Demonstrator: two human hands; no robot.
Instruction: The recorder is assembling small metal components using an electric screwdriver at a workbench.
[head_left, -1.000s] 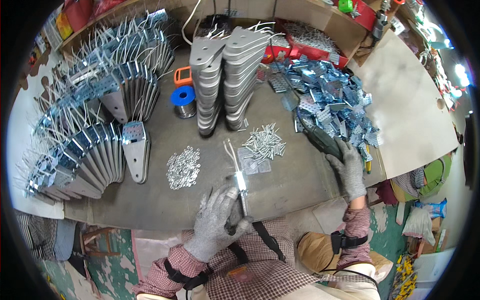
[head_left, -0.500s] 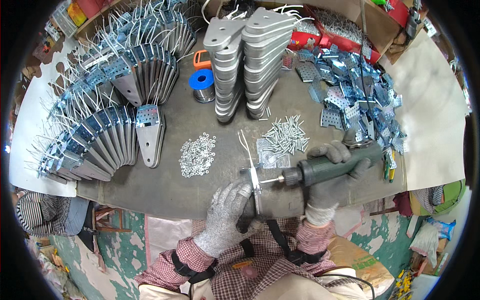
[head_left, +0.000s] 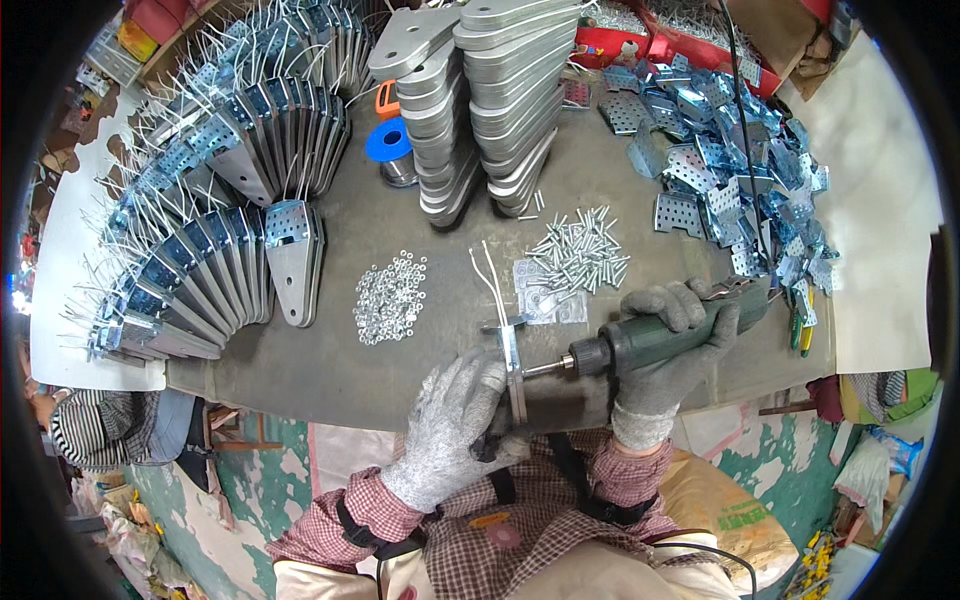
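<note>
My left hand point(head_left: 450, 425), in a grey work glove, grips a flat metal plate point(head_left: 512, 365) seen edge-on, with a small bracket and two white wires point(head_left: 488, 275) at its top. My right hand point(head_left: 675, 350), gloved too, is wrapped round a dark green power screwdriver point(head_left: 650, 342). Its bit points left and its tip meets the plate's side, or comes very near it. Behind the plate lie a heap of screws point(head_left: 580, 250) and a clear plastic sheet point(head_left: 553, 307). A pile of small nuts point(head_left: 390, 298) is to the left.
Finished-looking plates with wires point(head_left: 215, 265) stand in curved rows on the left, one cluster point(head_left: 295, 265) nearest me. Two tall stacks of grey plates point(head_left: 515, 95) rise at the back by a blue solder spool point(head_left: 389, 141). Perforated brackets point(head_left: 715, 160) are heaped right, beneath a hanging black cable point(head_left: 742, 130).
The whole view has shifted slightly, so the back items sit higher in the picture. Both hands keep their holds, and the screwdriver stays lined up with the plate.
</note>
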